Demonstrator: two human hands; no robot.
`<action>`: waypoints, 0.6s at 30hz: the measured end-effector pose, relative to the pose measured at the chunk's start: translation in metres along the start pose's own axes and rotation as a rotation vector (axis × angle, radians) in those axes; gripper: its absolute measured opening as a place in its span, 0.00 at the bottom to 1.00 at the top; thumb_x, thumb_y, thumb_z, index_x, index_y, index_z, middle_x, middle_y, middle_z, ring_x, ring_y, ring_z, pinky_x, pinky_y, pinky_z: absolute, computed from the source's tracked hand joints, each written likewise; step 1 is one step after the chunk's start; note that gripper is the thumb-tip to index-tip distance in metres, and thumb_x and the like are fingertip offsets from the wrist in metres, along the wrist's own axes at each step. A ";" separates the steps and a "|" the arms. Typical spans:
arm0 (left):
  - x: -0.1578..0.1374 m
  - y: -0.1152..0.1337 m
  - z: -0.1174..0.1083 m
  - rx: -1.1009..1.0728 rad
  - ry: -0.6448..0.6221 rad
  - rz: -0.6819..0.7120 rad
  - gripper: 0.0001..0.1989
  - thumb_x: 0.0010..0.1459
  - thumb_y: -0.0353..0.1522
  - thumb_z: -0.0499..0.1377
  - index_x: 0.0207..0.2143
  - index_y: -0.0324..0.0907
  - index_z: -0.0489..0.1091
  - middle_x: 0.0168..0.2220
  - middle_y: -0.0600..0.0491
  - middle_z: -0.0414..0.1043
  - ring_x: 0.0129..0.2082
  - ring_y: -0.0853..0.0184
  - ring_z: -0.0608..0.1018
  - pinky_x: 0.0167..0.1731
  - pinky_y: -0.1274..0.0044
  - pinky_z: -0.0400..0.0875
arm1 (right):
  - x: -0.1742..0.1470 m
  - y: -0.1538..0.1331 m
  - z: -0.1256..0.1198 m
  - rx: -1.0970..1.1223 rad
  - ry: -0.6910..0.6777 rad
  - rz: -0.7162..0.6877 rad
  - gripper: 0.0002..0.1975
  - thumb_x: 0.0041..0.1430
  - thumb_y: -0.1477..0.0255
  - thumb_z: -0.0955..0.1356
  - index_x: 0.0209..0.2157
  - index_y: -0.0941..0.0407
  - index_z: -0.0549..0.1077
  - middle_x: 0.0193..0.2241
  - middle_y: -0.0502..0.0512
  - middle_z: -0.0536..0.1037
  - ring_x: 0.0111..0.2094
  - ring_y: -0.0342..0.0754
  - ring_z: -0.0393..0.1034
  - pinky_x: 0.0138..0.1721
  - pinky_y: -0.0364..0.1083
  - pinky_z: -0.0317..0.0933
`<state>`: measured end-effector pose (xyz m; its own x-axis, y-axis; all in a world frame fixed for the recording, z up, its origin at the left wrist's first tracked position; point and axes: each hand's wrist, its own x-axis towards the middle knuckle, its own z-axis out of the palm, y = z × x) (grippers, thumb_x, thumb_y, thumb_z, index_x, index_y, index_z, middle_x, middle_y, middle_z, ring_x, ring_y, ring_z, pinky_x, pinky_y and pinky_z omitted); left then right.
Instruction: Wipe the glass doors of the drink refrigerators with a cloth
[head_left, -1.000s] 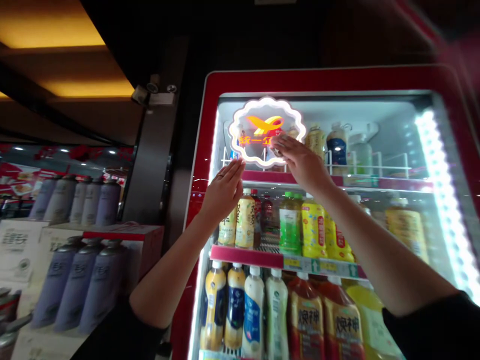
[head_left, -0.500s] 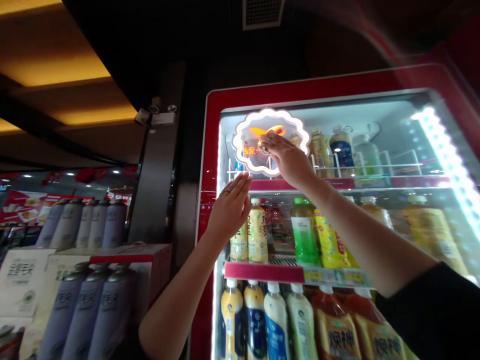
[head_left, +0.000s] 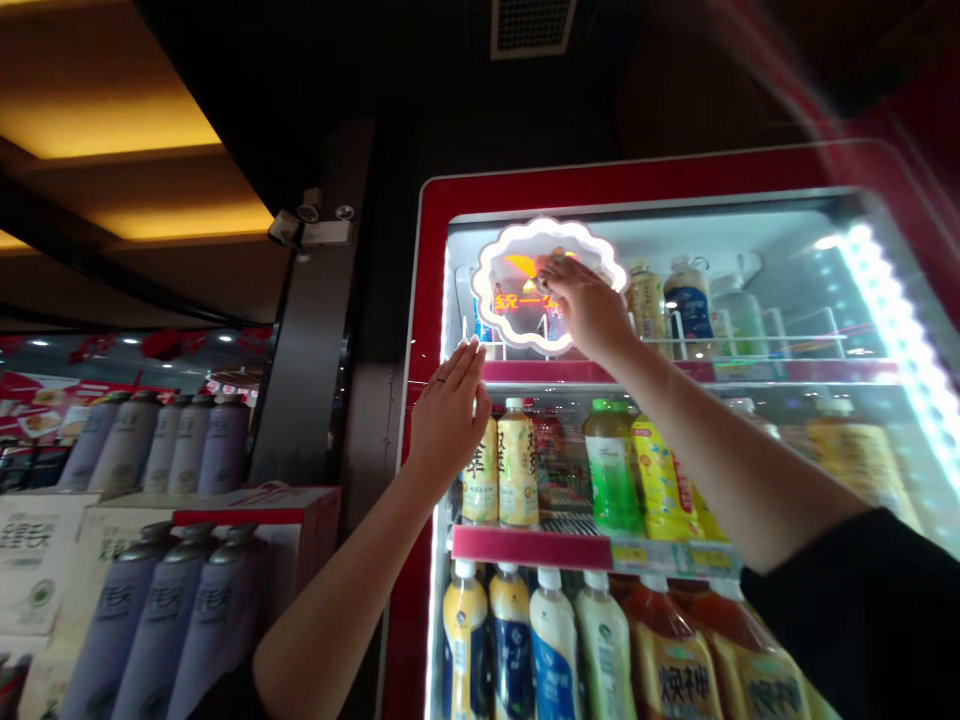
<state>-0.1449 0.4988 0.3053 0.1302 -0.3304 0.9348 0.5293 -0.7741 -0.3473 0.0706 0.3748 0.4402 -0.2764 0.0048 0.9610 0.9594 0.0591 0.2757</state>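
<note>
My right hand [head_left: 589, 305] is raised to the glass door of a drinks fridge [head_left: 429, 300], over a lit sign with a scalloped white rim [head_left: 491, 325] and orange lettering. Its fingers bend together around something small and greyish, too hidden to name. Lower and to the left, my left hand [head_left: 448, 415] lies flat with fingers stretched out against the door's left side, a ring on one finger. Behind the glass near it stand pale yellow bottles [head_left: 517, 465].
Several shelves of bottles fill the fridge, among them a green bottle [head_left: 611, 470] and white-and-blue bottles [head_left: 553, 640]. At left, purple-grey bottles [head_left: 169, 610] stand beside white boxes [head_left: 45, 560]. A dark pillar [head_left: 311, 350] rises between.
My right hand has slid slightly right across the sign, uncovering more lettering. My left hand has shifted a little left and remains flat. The view has moved slightly.
</note>
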 end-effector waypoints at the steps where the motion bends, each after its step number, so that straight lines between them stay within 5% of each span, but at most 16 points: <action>1: -0.002 -0.003 -0.001 0.009 0.009 -0.004 0.28 0.76 0.28 0.50 0.74 0.41 0.67 0.75 0.46 0.70 0.76 0.58 0.71 0.76 0.58 0.70 | 0.005 -0.014 0.010 0.018 -0.030 -0.037 0.32 0.72 0.80 0.59 0.70 0.48 0.76 0.73 0.48 0.73 0.78 0.57 0.61 0.82 0.67 0.55; 6: -0.013 -0.016 -0.004 -0.006 0.048 -0.027 0.31 0.75 0.27 0.51 0.77 0.46 0.63 0.76 0.46 0.67 0.78 0.56 0.69 0.77 0.56 0.68 | -0.002 -0.056 0.040 0.056 -0.072 -0.135 0.32 0.71 0.81 0.59 0.69 0.49 0.78 0.73 0.44 0.73 0.78 0.57 0.59 0.82 0.61 0.56; 11: -0.018 -0.024 -0.006 -0.042 0.018 0.000 0.29 0.76 0.27 0.49 0.76 0.40 0.63 0.76 0.42 0.66 0.78 0.57 0.68 0.77 0.57 0.68 | -0.026 -0.040 0.021 0.027 -0.104 -0.195 0.31 0.74 0.79 0.58 0.70 0.50 0.75 0.74 0.45 0.71 0.78 0.57 0.60 0.82 0.63 0.56; 18: -0.024 -0.033 -0.012 -0.028 -0.009 0.084 0.30 0.75 0.26 0.49 0.76 0.39 0.62 0.77 0.42 0.66 0.78 0.59 0.68 0.77 0.61 0.68 | 0.028 -0.039 0.038 0.022 -0.029 -0.134 0.31 0.72 0.80 0.60 0.69 0.45 0.76 0.70 0.46 0.76 0.76 0.58 0.64 0.81 0.67 0.57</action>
<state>-0.1753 0.5261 0.2931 0.1808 -0.3897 0.9030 0.4924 -0.7589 -0.4261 0.0237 0.4103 0.4555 -0.4037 0.0242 0.9146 0.9125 0.0834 0.4006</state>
